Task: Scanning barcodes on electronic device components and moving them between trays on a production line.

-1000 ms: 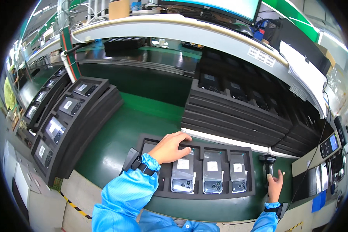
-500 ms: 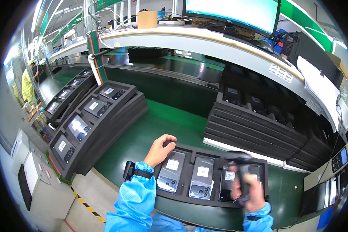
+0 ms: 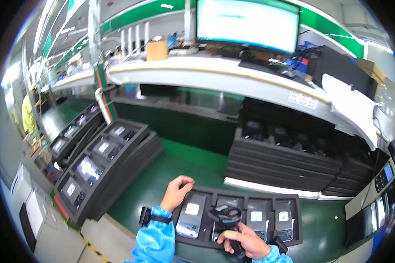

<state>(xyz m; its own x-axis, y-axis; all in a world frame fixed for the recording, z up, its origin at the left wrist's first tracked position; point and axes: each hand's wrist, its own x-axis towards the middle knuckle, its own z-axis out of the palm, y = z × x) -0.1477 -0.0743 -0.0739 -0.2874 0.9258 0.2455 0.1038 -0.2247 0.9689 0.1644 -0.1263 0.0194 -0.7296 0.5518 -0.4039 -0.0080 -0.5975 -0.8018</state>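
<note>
Phones lie face down in a black foam tray (image 3: 294, 206) just in front of me on the green bench (image 3: 180, 175), four slots side by side, each phone carrying a small white label. My right hand (image 3: 245, 243) is wrapped firmly around the grip of a black handheld scanner (image 3: 226, 215), whose head hangs over the second phone (image 3: 219, 219) from the left, so close that I cannot tell whether it touches. My left hand (image 3: 176, 193) rests at the tray's upper left corner with the fingers loosely curled, gripping nothing, the knuckles just beside the leftmost phone (image 3: 191, 215). The two phones on the right, one (image 3: 256, 217) next to the scanner and one (image 3: 284, 216) at the far end, lie uncovered. As I judge it, the main risk is the scanner head knocking or dragging across the phone beneath it, which could scuff the back or tip it out of its slot; a low, hurried sweep would cause that. A read could also land on a neighbouring label, since the slots sit tight together and the scanner hides much of the one below it. If my left hand lifts away, the light foam tray could slide on the smooth bench. To the left a tall stack of loaded trays (image 3: 101, 166) leans at an angle, and another stack (image 3: 285, 153) stands behind, both well apart from my hands.
</note>
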